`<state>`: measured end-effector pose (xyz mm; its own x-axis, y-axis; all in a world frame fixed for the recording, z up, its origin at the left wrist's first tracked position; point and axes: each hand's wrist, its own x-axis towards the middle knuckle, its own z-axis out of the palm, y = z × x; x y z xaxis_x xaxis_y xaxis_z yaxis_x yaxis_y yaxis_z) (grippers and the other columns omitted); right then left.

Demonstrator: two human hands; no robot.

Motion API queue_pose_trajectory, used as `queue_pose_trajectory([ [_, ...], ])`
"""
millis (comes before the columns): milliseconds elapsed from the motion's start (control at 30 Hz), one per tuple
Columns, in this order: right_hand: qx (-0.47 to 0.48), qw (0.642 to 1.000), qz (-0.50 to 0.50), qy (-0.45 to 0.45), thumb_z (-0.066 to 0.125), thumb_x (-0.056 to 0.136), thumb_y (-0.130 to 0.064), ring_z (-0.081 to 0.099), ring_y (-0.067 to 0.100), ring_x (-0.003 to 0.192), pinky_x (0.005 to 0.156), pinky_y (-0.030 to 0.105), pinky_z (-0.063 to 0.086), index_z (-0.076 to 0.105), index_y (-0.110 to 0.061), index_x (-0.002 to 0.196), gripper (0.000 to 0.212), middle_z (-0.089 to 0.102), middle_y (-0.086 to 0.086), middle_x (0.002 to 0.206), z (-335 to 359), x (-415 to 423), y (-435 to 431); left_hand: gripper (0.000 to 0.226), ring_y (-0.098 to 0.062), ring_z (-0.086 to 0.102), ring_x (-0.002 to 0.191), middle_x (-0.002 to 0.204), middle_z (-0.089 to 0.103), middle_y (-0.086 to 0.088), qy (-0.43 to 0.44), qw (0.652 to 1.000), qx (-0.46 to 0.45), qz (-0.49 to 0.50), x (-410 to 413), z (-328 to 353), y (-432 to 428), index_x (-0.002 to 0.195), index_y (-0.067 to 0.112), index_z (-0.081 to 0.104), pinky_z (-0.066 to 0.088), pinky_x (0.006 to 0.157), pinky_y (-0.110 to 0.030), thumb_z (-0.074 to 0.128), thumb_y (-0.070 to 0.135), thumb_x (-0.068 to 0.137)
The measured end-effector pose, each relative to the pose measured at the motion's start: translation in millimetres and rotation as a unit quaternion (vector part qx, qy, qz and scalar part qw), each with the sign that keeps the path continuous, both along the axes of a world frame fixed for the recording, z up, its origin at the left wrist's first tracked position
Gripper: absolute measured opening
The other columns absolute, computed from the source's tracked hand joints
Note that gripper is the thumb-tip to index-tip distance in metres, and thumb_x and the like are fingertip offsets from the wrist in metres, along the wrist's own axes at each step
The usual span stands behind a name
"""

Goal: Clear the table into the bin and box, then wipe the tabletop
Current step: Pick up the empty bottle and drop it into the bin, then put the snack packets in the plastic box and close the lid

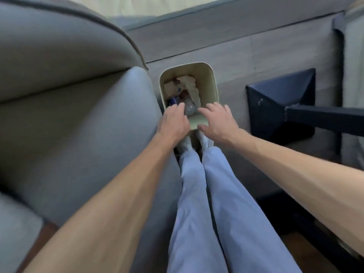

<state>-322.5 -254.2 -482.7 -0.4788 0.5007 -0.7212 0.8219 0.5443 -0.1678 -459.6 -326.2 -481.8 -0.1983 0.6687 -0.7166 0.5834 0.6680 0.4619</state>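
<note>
A cream bin [213, 79] stands on the wooden floor just ahead of my feet. Inside it lie crumpled paper [190, 83], a clear plastic bottle [190, 108] and a dark blue can [173, 100]. My left hand [174, 124] hovers over the bin's near left corner, fingers spread, nothing in it. My right hand [217, 123] is over the near right rim, fingers apart and empty. The table top is out of view.
A grey sofa [69, 115] fills the left side, its arm close against the bin. A dark pyramid-shaped table base [281, 101] with a post stands on the right. My legs in light blue trousers [206, 203] run down the middle.
</note>
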Motion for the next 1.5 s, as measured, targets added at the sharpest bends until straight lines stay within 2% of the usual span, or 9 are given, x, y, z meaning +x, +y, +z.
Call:
queue_pose_trajectory([
  [133, -0.007, 1.000, -0.028, 0.003, 0.049, 0.091, -0.046, 0.028, 0.030, 0.139, 0.114, 0.049, 0.015, 0.038, -0.022, 0.144, 0.059, 0.041, 0.010, 0.145, 120.9, 8.5, -19.8, 0.042, -0.030, 0.046, 0.124, 0.128, 0.055, -0.014, 0.046, 0.999, 0.017, -0.020, -1.0, 107.4, -30.5, 0.133, 0.006, 0.047, 0.038, 0.104, -0.043, 0.041, 0.018, 0.093],
  [300, -0.095, 0.992, -0.058, -0.050, 0.022, 0.090, -0.072, -0.002, 0.031, 0.150, 0.119, 0.055, -0.001, 0.003, -0.036, 0.153, 0.074, 0.002, 0.008, 0.163, 249.0, 28.1, -39.4, 0.044, -0.029, 0.042, 0.129, 0.133, 0.054, -0.010, 0.105, 0.992, -0.026, -0.061, 13.9, 239.0, -54.4, 0.133, 0.014, 0.049, 0.022, 0.114, -0.054, 0.038, 0.031, 0.094],
  [467, -0.075, 0.991, -0.100, 0.042, 0.030, 0.094, -0.063, 0.014, 0.026, 0.148, 0.119, 0.050, 0.009, 0.021, -0.030, 0.152, 0.067, 0.021, 0.009, 0.160, 359.8, 68.1, -57.6, 0.042, -0.032, 0.045, 0.129, 0.132, 0.058, -0.011, 0.124, 0.986, -0.057, -0.095, 46.9, 335.5, -66.8, 0.126, 0.016, 0.056, 0.015, 0.114, -0.060, 0.036, 0.036, 0.095],
  [633, 0.017, 0.973, -0.185, 0.140, 0.042, 0.096, -0.051, 0.030, 0.020, 0.143, 0.118, 0.039, 0.017, 0.041, -0.024, 0.145, 0.056, 0.038, 0.006, 0.153, 433.6, 154.2, -62.5, 0.034, -0.034, 0.060, 0.111, 0.116, 0.067, -0.014, 0.158, 0.972, 0.009, -0.176, 106.7, 397.4, -42.6, 0.107, 0.014, 0.062, 0.037, 0.105, -0.048, 0.038, 0.035, 0.095],
  [733, 0.072, 0.936, -0.294, 0.177, 0.046, 0.095, -0.050, 0.033, 0.023, 0.142, 0.118, 0.037, 0.019, 0.044, -0.023, 0.143, 0.055, 0.041, 0.006, 0.151, 463.7, 234.9, -63.5, 0.031, -0.036, 0.061, 0.106, 0.114, 0.066, -0.016, 0.166, 0.949, 0.098, -0.250, 158.6, 435.8, -7.4, 0.106, 0.011, 0.061, 0.047, 0.088, -0.042, 0.041, 0.031, 0.094],
  [900, 0.172, 0.859, -0.456, 0.154, 0.049, 0.093, -0.050, 0.037, 0.025, 0.138, 0.115, 0.036, 0.027, 0.043, -0.023, 0.143, 0.057, 0.041, 0.006, 0.151, 499.7, 385.2, -94.7, 0.025, -0.038, 0.061, 0.103, 0.112, 0.064, -0.017, 0.167, 0.894, 0.199, -0.364, 273.3, 491.7, 32.9, 0.100, 0.010, 0.058, 0.048, 0.081, -0.041, 0.041, 0.025, 0.091],
  [1100, 0.254, 0.761, -0.576, 0.154, 0.054, 0.094, -0.042, 0.044, 0.023, 0.134, 0.111, 0.033, 0.030, 0.049, -0.012, 0.139, 0.055, 0.048, 0.008, 0.145, 523.4, 517.4, -188.2, 0.026, -0.037, 0.059, 0.107, 0.116, 0.063, -0.013, 0.155, 0.823, 0.259, -0.481, 424.3, 517.6, 20.1, 0.107, 0.013, 0.060, 0.047, 0.084, -0.040, 0.041, 0.022, 0.091],
  [1300, 0.280, 0.677, -0.668, 0.132, 0.057, 0.093, -0.037, 0.049, 0.025, 0.130, 0.108, 0.034, 0.036, 0.052, -0.013, 0.137, 0.050, 0.053, 0.008, 0.141, 529.3, 598.8, -284.2, 0.031, -0.033, 0.061, 0.109, 0.123, 0.063, -0.009, 0.129, 0.756, 0.278, -0.579, 536.3, 521.6, -23.0, 0.115, 0.016, 0.061, 0.047, 0.085, -0.039, 0.040, 0.021, 0.093],
  [1500, 0.257, 0.647, -0.710, 0.109, 0.053, 0.095, -0.041, 0.046, 0.025, 0.132, 0.110, 0.036, 0.035, 0.049, -0.010, 0.139, 0.054, 0.050, 0.010, 0.144, 525.0, 626.6, -313.3, 0.034, -0.034, 0.062, 0.108, 0.126, 0.062, -0.009, 0.114, 0.734, 0.286, -0.606, 572.4, 520.3, -22.9, 0.119, 0.016, 0.061, 0.049, 0.088, -0.038, 0.039, 0.023, 0.094],
])
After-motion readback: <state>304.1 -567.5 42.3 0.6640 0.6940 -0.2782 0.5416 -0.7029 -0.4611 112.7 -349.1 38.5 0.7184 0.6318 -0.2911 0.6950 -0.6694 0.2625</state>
